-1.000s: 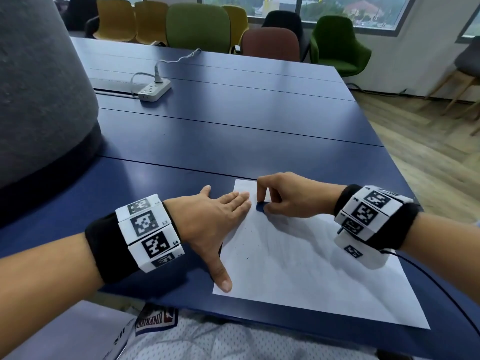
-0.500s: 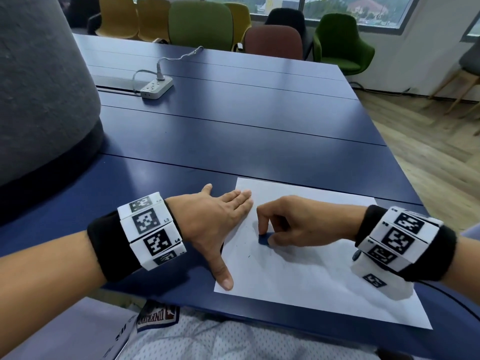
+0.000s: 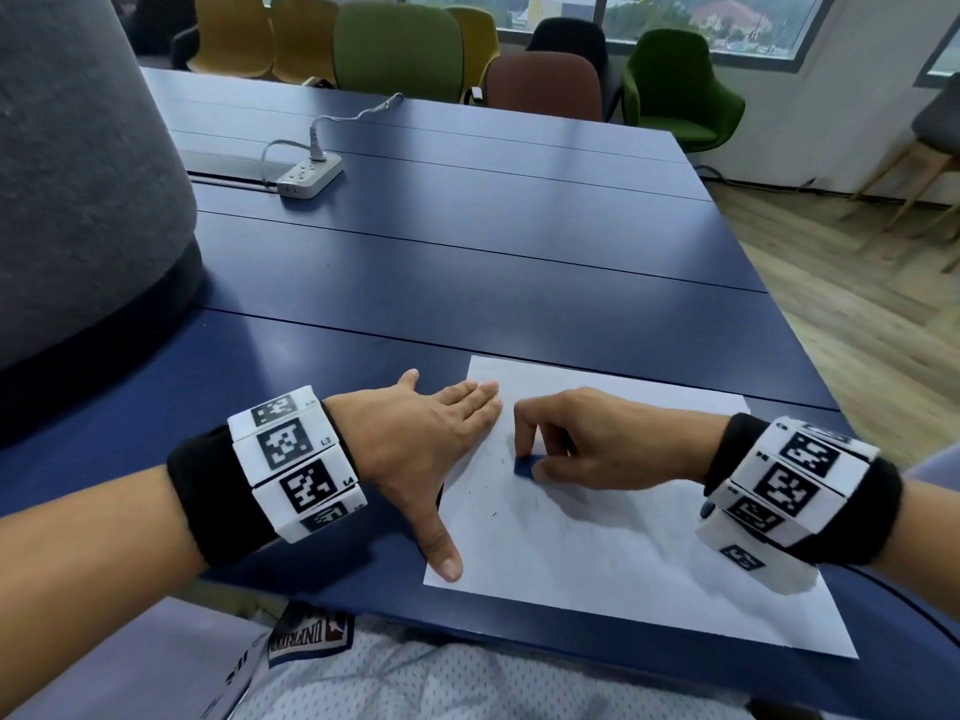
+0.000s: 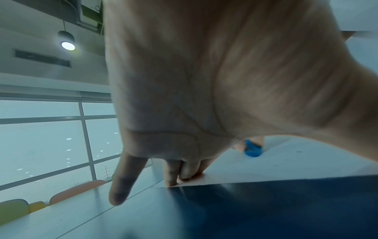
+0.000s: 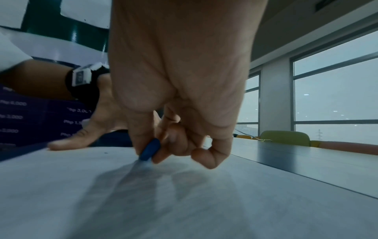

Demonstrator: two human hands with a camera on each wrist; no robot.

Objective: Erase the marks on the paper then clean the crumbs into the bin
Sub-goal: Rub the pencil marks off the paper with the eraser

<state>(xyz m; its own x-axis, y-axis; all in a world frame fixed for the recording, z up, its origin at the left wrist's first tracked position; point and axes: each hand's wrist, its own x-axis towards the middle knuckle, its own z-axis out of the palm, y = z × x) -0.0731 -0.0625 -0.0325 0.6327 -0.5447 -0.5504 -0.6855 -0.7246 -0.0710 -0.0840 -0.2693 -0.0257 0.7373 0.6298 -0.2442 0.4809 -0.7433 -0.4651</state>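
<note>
A large grey fabric-covered form (image 3: 78, 189) fills the far left of the head view, standing on the dark blue counter (image 3: 467, 283). Behind it a white power strip (image 3: 310, 175) lies on the counter with its cable trailing away, and a row of yellow, green, black and brown chairs (image 3: 400, 44) lines the far edge below the windows.

Nearer the person, the left hand (image 3: 415, 449) lies flat and spread wide, fingers straight and pressed down on the left edge of the white paper (image 3: 597, 553), thumb stretched along that same edge toward the body; it grips nothing. The left wrist view shows the fingertips (image 4: 184, 176) resting on the sheet's corner where it meets the counter.

The paper lies flat at the near right of the counter, with a few small dark specks (image 3: 493, 513) scattered on it just right of the left hand.

Right of those, the right hand (image 3: 587, 439) is curled, pinching a small blue eraser (image 3: 525, 467) between thumb and fingers and holding its tip against the paper's upper left part. The right wrist view shows the eraser (image 5: 150, 151) tilted, its lower end touching the sheet.

Both wrists wear black bands carrying white marker blocks (image 3: 291, 459).
</note>
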